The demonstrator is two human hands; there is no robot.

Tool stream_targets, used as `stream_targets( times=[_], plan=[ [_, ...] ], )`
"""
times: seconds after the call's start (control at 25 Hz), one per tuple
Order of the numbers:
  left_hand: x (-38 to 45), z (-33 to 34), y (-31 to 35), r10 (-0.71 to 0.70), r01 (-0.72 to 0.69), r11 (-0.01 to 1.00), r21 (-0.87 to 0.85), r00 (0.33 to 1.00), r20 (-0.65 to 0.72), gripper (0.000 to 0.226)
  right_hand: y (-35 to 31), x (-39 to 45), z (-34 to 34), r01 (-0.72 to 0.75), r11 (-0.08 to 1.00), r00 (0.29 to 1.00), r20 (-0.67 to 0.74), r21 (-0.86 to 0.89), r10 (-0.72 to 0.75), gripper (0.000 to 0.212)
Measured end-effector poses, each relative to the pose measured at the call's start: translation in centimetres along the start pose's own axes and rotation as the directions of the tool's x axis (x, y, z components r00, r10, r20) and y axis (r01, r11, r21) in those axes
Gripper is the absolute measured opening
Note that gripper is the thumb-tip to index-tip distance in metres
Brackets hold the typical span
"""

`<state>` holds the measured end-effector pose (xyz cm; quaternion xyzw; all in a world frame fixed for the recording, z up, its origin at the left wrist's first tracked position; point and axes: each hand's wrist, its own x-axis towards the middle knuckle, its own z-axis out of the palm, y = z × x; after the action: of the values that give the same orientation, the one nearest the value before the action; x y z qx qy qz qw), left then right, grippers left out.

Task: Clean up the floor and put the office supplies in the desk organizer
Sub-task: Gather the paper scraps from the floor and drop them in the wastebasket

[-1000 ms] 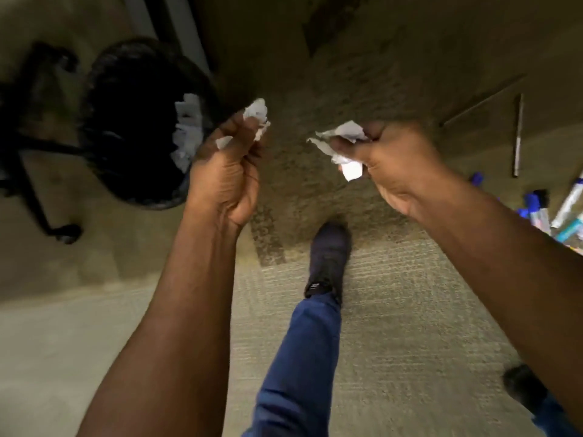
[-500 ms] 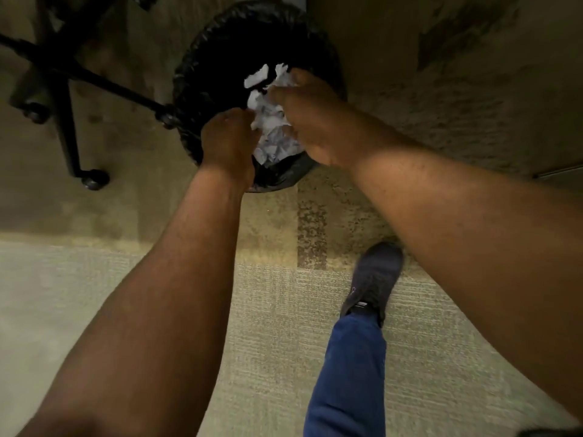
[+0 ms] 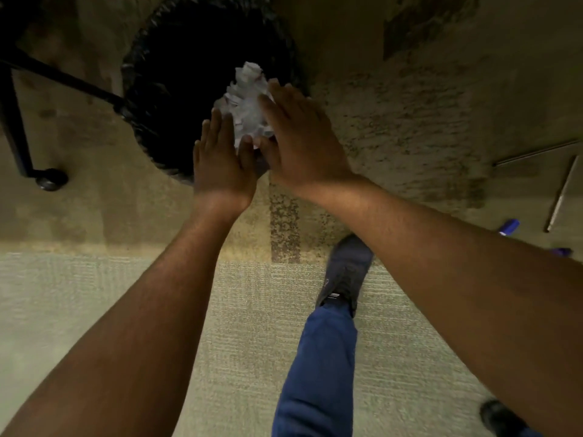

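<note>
Both hands are over the near rim of the black-lined waste bin, fingers spread flat and gripping nothing. The left hand stands almost upright with its palm turned toward the right hand, which lies flatter, palm down. Between them, just past the fingertips, sits a loose heap of torn white paper inside the bin; whether the fingers actually touch the scraps is hard to tell through the blur. Well off to the right of the right forearm, 2 blue marker caps lie on the carpet, near a thin pencil-like stick. To the left of the left hand, a chair leg with a castor rests on the floor. Below the hands, a dark shoe and a blue trouser leg step forward.
</note>
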<state>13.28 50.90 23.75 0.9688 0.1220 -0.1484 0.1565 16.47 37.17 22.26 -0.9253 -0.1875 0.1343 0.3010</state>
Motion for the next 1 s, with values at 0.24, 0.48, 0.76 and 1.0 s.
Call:
stream_targets(
  times=[0.24,0.48,0.76,1.0],
  plan=[
    [-7.3,6.7,9.0,0.187,-0.209,0.972,-0.107,0.965,-0.184,0.046,8.3,-13.4,-2.4,-0.279,0.960,0.954,-0.107,0.032,0.281,0.047],
    [-14.6,14.5,20.1,0.307,-0.289,0.944,-0.158,0.946,0.101,0.031,16.6,-29.5,-3.7,-0.571,0.803,0.802,-0.092,0.170,0.590,0.042],
    [-19.8,24.0,30.1,0.546,-0.538,0.833,-0.128,0.767,0.337,0.030,26.3,-43.4,-2.5,-0.720,0.643,0.643,-0.098,0.260,0.760,0.039],
    [-21.5,34.8,37.6,0.569,-0.597,0.799,-0.072,0.711,0.414,0.038,37.3,-52.1,-0.6,-0.804,0.501,0.487,-0.130,0.320,0.864,0.047]
  ],
)
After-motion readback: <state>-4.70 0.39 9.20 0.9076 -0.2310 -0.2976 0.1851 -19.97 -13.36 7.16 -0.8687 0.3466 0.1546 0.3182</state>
